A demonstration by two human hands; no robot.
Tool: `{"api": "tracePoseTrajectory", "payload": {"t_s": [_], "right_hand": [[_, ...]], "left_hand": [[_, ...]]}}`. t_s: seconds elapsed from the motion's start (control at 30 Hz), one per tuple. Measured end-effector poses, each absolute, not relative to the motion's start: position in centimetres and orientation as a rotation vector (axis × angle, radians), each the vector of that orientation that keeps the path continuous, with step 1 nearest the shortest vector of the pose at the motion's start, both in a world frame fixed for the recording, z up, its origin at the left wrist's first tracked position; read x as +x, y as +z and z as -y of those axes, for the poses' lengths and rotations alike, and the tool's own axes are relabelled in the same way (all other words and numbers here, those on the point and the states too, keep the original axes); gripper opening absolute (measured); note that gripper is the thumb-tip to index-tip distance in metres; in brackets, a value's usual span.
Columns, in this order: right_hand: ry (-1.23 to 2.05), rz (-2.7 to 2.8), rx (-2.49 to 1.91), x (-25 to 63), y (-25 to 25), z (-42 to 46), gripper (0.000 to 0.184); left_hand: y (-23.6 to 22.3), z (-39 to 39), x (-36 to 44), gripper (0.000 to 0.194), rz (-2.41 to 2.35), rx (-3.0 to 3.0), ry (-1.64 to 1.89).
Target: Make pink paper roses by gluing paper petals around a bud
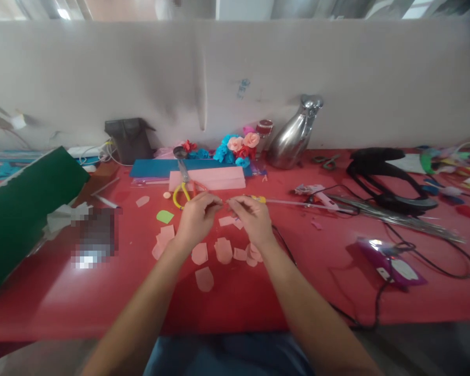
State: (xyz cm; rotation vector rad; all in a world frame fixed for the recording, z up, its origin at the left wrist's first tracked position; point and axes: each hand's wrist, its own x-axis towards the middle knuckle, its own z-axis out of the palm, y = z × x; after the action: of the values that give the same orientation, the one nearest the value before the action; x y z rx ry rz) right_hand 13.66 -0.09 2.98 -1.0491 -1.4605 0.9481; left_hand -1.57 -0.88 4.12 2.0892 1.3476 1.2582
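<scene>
My left hand and my right hand meet close together over the middle of the table, fingers pinched. Whatever they hold between the fingertips is too small to make out. Below them lie several piles of pink paper petals, rounded at one end. A single petal lies nearest to me. Just beyond my left hand are scissors with yellow and orange handles, their blades on folded pink paper. A green paper petal is left of that hand.
Paper flowers and a steel jug stand by the wall. On the right are a glue gun, a bundle of wires, a black strap-like object and a purple packet with cables. A green sheet leans at left.
</scene>
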Motion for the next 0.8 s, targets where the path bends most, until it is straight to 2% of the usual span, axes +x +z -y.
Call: {"api": "tracePoseTrajectory", "payload": {"t_s": [0.23, 0.5, 0.7, 0.8], "right_hand": [[0.809, 1.281, -1.064, 14.2, 3.1, -0.1, 0.016], [0.781, 1.193, -1.069, 14.4, 3.1, -0.2, 0.02], [0.834, 0.986, -1.064, 15.4, 2.7, -1.1, 0.022], [0.916, 0.926, -1.007, 14.9, 2.9, -1.0, 0.024]], "left_hand": [[3.5, 0.7, -3.4, 0.016, -1.443, 2.092, 1.253], [2.9, 0.7, -6.1, 0.015, -1.721, 2.147, 1.212], [2.3, 0.1, -7.9, 0.016, -1.979, 1.746, 1.393], [2.1, 0.1, -7.4, 0.029, -1.991, 1.506, 1.364]]}}
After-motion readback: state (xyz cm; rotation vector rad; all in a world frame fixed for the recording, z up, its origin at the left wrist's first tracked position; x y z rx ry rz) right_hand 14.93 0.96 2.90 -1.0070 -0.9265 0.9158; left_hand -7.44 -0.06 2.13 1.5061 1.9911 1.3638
